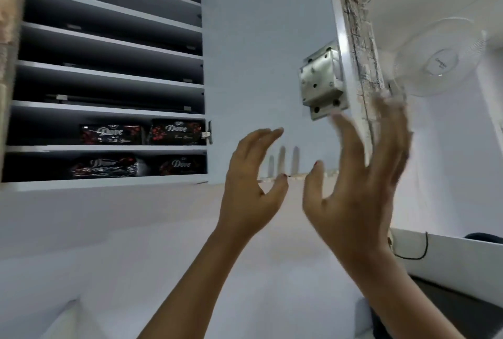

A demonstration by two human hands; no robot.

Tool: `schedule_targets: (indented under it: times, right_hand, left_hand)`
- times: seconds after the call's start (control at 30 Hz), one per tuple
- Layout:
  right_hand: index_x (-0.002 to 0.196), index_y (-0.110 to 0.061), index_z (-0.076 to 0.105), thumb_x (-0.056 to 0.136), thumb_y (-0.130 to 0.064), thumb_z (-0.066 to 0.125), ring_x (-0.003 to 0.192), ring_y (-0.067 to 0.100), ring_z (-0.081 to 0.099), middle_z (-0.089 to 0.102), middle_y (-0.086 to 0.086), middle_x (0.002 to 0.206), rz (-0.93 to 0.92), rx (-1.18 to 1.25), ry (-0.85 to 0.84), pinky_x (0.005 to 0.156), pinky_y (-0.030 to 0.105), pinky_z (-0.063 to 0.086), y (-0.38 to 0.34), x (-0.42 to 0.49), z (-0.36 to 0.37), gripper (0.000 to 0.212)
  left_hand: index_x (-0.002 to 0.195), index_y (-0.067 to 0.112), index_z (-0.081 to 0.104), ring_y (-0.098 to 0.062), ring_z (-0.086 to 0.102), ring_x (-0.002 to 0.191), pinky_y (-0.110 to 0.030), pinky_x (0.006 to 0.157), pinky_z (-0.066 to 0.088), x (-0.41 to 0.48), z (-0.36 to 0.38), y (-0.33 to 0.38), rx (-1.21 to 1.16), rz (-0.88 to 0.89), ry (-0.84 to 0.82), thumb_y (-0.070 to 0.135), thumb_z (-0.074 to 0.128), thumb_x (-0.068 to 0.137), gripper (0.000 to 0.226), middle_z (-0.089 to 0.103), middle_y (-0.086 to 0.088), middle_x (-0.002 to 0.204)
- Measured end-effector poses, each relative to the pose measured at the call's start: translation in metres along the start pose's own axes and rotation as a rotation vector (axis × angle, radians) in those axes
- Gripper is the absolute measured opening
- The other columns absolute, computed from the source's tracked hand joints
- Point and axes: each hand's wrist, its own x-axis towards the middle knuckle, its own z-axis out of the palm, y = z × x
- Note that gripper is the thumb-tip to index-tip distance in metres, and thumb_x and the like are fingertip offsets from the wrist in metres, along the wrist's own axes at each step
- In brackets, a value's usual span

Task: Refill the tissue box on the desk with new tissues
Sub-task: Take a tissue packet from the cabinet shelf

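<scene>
Right hand (362, 181), left hand (253, 178) empty, "Dove" packs (177, 132) shelved

- left hand (251, 189): bare, no rings, no watch or band at the wrist
- left thumbnail carries dark polish
- left forearm bare as far as the frame shows, no sleeve in view
- right hand (359, 183): bare, no rings, fingertips motion-blurred
- right thumbnail also dark-painted
- right forearm bare, no sleeve or wristwear visible
</scene>
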Motion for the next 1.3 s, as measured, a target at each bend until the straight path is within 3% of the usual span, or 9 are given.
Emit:
schedule_targets:
  times: [0.1,0.23,0.33,0.57,0.8,0.97,1.07,1.17,1.3]
  right_hand:
    - [0.113,-0.013,0.052,0.073,-0.008,0.053,0.135,0.033,0.028,0.036,0.012,0.137,-0.110,0.151,-0.139,0.108,0.052,0.034,-0.050,-0.028,0.008,0.040]
    - [0.109,-0.014,0.055,0.072,-0.017,0.049,0.127,0.022,0.041,0.055,0.010,0.126,0.041,0.333,-0.397,0.104,0.016,0.029,-0.103,-0.044,0.039,0.037]
    - [0.106,-0.016,0.057,0.070,-0.019,0.048,0.112,0.017,0.050,0.057,0.004,0.116,0.175,0.449,-0.518,0.090,-0.001,0.026,-0.132,-0.048,0.072,0.037]
    - [0.116,-0.013,0.056,0.077,-0.016,0.060,0.099,0.022,0.057,0.058,0.008,0.121,0.351,0.573,-0.792,0.086,0.031,0.045,-0.156,-0.042,0.175,0.040]
    - [0.119,-0.006,0.054,0.085,-0.026,0.056,0.100,0.029,0.059,0.062,0.016,0.118,0.455,0.549,-1.018,0.082,0.034,0.045,-0.152,-0.044,0.288,0.040]
    - [0.081,0.002,0.058,0.081,-0.042,0.059,0.075,0.031,0.059,0.059,0.014,0.074,0.433,0.470,-1.067,0.057,0.033,0.037,-0.155,-0.045,0.350,0.044]
    - [0.101,-0.002,0.061,0.077,-0.041,0.064,0.080,0.027,0.057,0.062,0.011,0.086,0.398,0.515,-1.124,0.067,0.030,0.040,-0.159,-0.047,0.368,0.045]
    - [0.111,-0.007,0.060,0.077,-0.029,0.068,0.083,0.026,0.060,0.065,0.012,0.090,0.322,0.524,-1.052,0.069,0.027,0.040,-0.163,-0.048,0.367,0.042]
    - [0.085,-0.011,0.064,0.079,-0.022,0.067,0.055,0.013,0.043,0.047,-0.001,0.059,0.286,0.606,-0.937,0.048,0.019,0.033,-0.166,-0.040,0.337,0.013]
  left_hand:
    - [0.124,0.023,0.049,-0.002,0.043,0.123,-0.014,0.105,0.033,-0.003,-0.050,-0.001,0.043,-0.029,0.106,0.011,0.055,0.075,0.051,0.051,0.007,0.126]
    - [0.120,0.031,0.046,0.011,0.044,0.112,-0.002,0.097,0.034,-0.012,-0.129,-0.016,0.129,-0.101,0.188,0.011,0.053,0.076,0.048,0.048,0.017,0.118]
    - [0.121,0.023,0.051,-0.001,0.048,0.116,-0.009,0.099,0.037,-0.024,-0.180,-0.029,0.174,-0.164,0.234,0.011,0.052,0.075,0.048,0.052,0.007,0.122]
    - [0.121,0.022,0.053,0.023,0.044,0.100,0.008,0.082,0.032,-0.050,-0.248,-0.081,0.240,-0.326,0.300,0.001,0.056,0.080,0.046,0.049,0.028,0.109]
    - [0.119,0.024,0.053,0.006,0.048,0.104,0.009,0.070,0.034,-0.065,-0.266,-0.147,0.302,-0.411,0.314,0.001,0.057,0.081,0.044,0.051,0.026,0.108]
    - [0.117,0.025,0.053,0.013,0.047,0.102,0.011,0.074,0.031,-0.061,-0.270,-0.185,0.363,-0.419,0.300,0.002,0.058,0.080,0.044,0.055,0.014,0.115]
    - [0.118,0.023,0.053,0.012,0.048,0.104,0.011,0.076,0.031,-0.062,-0.272,-0.198,0.396,-0.420,0.286,0.002,0.058,0.080,0.043,0.057,0.010,0.118]
    - [0.117,0.020,0.054,0.006,0.049,0.105,0.011,0.074,0.031,-0.063,-0.273,-0.202,0.408,-0.418,0.294,0.001,0.057,0.080,0.042,0.058,0.007,0.118]
    - [0.116,0.019,0.053,0.001,0.051,0.106,0.007,0.072,0.036,-0.064,-0.271,-0.198,0.341,-0.427,0.334,0.000,0.057,0.080,0.041,0.059,0.008,0.113]
